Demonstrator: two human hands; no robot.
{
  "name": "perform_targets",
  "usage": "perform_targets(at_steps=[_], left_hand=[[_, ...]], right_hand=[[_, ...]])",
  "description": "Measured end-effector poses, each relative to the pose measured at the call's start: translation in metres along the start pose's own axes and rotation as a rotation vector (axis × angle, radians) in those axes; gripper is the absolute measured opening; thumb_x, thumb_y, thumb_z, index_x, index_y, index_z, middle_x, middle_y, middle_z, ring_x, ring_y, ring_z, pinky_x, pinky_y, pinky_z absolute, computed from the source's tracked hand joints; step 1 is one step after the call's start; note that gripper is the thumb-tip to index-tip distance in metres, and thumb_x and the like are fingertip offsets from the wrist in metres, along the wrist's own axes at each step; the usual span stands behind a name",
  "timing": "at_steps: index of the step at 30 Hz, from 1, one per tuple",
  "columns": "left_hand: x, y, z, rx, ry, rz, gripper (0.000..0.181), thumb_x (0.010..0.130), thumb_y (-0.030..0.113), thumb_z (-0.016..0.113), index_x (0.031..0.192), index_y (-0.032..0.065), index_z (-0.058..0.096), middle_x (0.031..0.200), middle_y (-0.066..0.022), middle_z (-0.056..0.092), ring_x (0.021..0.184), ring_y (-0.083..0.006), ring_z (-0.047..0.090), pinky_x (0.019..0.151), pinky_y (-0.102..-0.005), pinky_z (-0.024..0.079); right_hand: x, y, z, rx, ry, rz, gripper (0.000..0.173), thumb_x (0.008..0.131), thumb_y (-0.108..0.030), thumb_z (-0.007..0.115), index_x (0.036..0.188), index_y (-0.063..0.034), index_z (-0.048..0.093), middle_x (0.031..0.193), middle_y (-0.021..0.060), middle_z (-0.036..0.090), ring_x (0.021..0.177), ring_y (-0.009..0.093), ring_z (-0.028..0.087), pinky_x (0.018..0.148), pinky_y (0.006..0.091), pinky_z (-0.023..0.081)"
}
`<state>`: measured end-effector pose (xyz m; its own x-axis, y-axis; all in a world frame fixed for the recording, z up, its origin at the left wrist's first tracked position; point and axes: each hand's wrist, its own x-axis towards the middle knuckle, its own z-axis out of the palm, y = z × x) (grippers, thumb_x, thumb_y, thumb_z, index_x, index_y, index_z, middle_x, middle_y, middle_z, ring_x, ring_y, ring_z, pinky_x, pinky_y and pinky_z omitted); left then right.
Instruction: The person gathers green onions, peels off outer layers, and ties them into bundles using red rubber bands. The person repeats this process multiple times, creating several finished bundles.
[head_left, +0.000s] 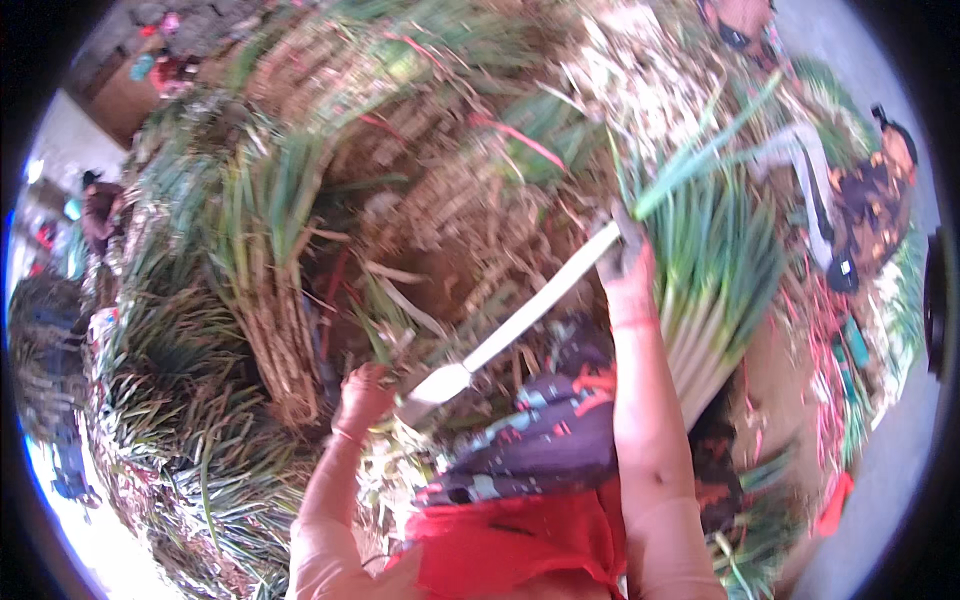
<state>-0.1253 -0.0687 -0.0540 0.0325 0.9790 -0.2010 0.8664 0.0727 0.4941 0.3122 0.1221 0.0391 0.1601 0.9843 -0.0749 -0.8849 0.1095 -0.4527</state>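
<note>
My right hand (626, 255) grips a long green onion (544, 300) where its white stalk meets the green leaves. The stalk slants down to the left across my lap. At its lower end is a broader pale piece (442, 384), blurred, so I cannot tell whether it is part of the stalk. My left hand (364, 397) is close to that end with curled fingers; whether it holds anything is unclear. A bundle of clean green onions (697, 300) lies to the right of my right forearm. Unpeeled green onions (270, 300) with brownish stalks and roots lie left of my left hand.
Heaped green onions (172, 420) cover the left side. Peeled leaf scraps (450, 247) litter the ground ahead. Pink ties (821, 375) lie at the right. A person (862, 202) is at the far right, another person (101, 214) at the far left.
</note>
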Motion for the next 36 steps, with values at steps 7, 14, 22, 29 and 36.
perform_targets(at_steps=[7,14,22,29,36], left_hand=[[0.037,0.158,0.036,-0.417,0.094,0.41,0.046,0.082,0.032,0.071,0.12,0.0091,0.058,0.106,-0.0174,0.066,0.103,-0.0372,0.061,0.087,-0.0495,0.048],[-0.006,0.08,0.067,-0.485,-0.271,0.343,0.049,0.096,0.024,0.058,0.139,0.0026,0.048,0.129,-0.0166,0.061,0.113,-0.0248,0.061,0.098,-0.0383,0.045],[0.032,0.234,-0.065,-1.38,-0.707,0.058,0.039,0.09,0.015,0.063,0.125,-0.0007,0.055,0.093,-0.01,0.066,0.071,-0.0176,0.064,0.063,-0.0336,0.057],[-0.022,0.216,-0.049,-1.662,-1.099,-0.283,0.028,0.093,0.027,0.06,0.08,0.0034,0.052,0.062,-0.0036,0.047,0.042,-0.0065,0.037,0.035,-0.0232,0.026],[-0.096,0.151,-0.079,-1.186,-0.889,-0.182,0.033,0.093,0.014,0.057,0.118,-0.0068,0.058,0.081,-0.0077,0.062,0.065,-0.0125,0.056,0.056,-0.0234,0.043]], right_hand=[[-0.008,0.041,0.019,-0.21,-0.015,0.012,0.012,0.09,-0.005,0.066,0.101,-0.0031,0.06,0.088,0.0052,0.062,0.077,0.014,0.063,0.069,0.0247,0.056],[-0.004,0.021,0.009,-0.136,0.04,0.061,0.01,0.091,-0.009,0.065,0.09,-0.0059,0.055,0.081,0.0024,0.06,0.073,0.013,0.06,0.068,0.0242,0.055],[-0.014,0.056,0.055,-0.329,0.056,0.098,0.025,0.088,-0.019,0.065,0.108,-0.0089,0.054,0.074,-0.0018,0.053,0.061,0.01,0.053,0.054,0.0266,0.045],[-0.006,0.043,0.022,-0.5,0.339,0.006,0.008,0.088,-0.009,0.061,0.093,-0.0108,0.055,0.065,0.0009,0.055,0.046,0.012,0.048,0.042,0.0285,0.04],[0.007,0.037,-0.016,-0.769,0.461,-0.185,0.008,0.091,-0.008,0.054,0.092,-0.0025,0.049,0.065,0.0057,0.056,0.044,0.015,0.05,0.042,0.0297,0.041]])
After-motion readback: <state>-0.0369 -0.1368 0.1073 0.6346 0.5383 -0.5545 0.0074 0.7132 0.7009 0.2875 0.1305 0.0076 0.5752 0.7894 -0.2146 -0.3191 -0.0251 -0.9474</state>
